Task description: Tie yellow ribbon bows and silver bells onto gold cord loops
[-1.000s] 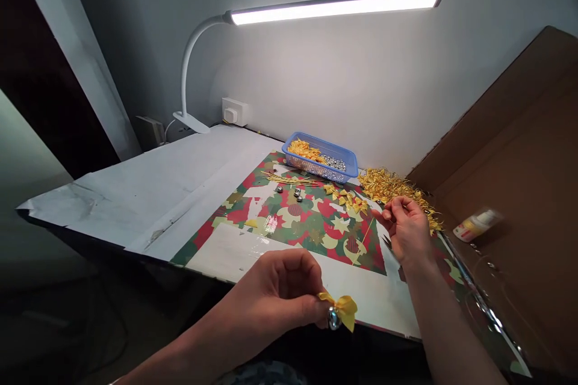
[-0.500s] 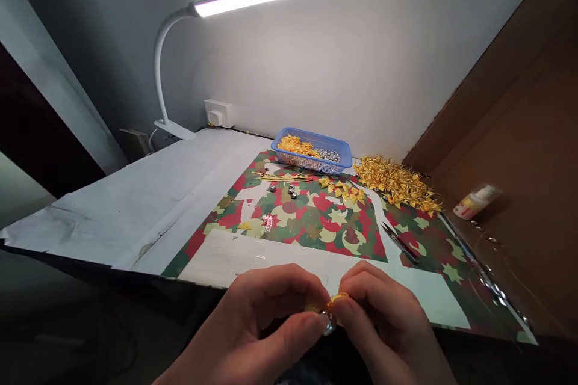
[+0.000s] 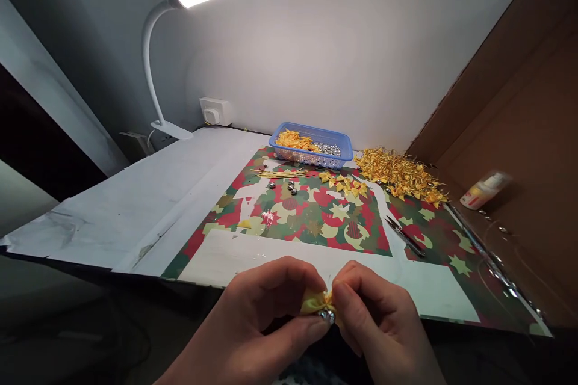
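Observation:
Just past the table's front edge, a yellow ribbon bow is pinched between both hands. Two small silver bells hang at the middle of the bow. My left hand grips its left loop, with the thumb under the bells and the index finger above. At the bow's right side, the thumb and index finger of my right hand are pressed together; they cover that part of the bow. Whether a tie lies under the right fingertips is hidden.
A blue basket holds yellow bows and silver bells. Ties, loose bells and yellow bows lie on the patterned sheet. Right are tweezers, a heap of tied bows and a bottle. A lamp stands behind.
My right fingers have shifted up and slightly left on the bow. More of its yellow left loop and two bells now show. The camera view has tilted slightly.

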Demonstrator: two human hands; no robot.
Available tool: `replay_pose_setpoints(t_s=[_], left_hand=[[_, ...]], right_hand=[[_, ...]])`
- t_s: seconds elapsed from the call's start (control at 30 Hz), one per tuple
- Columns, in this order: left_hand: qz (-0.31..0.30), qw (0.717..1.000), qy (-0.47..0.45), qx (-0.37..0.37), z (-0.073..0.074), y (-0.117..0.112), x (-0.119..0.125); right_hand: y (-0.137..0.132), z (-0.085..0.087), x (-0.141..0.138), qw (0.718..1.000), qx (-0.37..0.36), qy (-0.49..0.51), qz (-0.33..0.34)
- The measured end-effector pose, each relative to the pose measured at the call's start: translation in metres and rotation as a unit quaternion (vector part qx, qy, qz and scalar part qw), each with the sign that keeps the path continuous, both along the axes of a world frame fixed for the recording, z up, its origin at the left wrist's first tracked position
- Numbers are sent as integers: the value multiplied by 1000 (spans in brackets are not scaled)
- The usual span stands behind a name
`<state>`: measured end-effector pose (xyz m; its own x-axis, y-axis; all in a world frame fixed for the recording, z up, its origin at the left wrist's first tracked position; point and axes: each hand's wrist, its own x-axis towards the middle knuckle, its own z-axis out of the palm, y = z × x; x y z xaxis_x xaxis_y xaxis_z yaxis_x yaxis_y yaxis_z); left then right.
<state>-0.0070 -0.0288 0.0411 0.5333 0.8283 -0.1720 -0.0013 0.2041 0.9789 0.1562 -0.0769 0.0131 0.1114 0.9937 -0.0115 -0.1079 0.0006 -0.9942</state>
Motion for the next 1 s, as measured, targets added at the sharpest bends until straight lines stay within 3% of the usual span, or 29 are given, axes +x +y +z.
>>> replay_pose_setpoints(t_s=[0.27, 0.33, 0.37, 0.43, 0.5, 0.57, 0.6, 0.8, 1.0], left_hand=[[0, 999, -6, 33, -9, -6, -2], [31, 994, 14, 100, -14, -7, -4], [56, 984, 31, 168, -16, -7, -5], [105, 929, 74, 347, -21, -8, -6], [128, 848, 119, 501, -23, -9, -6], [132, 795, 147, 574, -24, -10, -5], [131, 789, 151, 581, -25, -11, -4], [103, 857, 84, 498, -31, -11, 2], [163, 908, 87, 375, -22, -19, 7]], right_hand=[[-1, -5, -6, 984, 115, -111, -83], [-2, -5, -6, 977, 131, -132, -100], [-2, -5, -7, 975, 136, -139, -106], [-3, -5, -8, 973, 141, -143, -112], [-3, -6, -9, 973, 141, -140, -113], [-3, -8, -12, 974, 144, -134, -113], [-3, -9, -13, 974, 148, -132, -113], [-3, -10, -15, 972, 176, -121, -100], [-3, -12, -16, 970, 176, -121, -118]])
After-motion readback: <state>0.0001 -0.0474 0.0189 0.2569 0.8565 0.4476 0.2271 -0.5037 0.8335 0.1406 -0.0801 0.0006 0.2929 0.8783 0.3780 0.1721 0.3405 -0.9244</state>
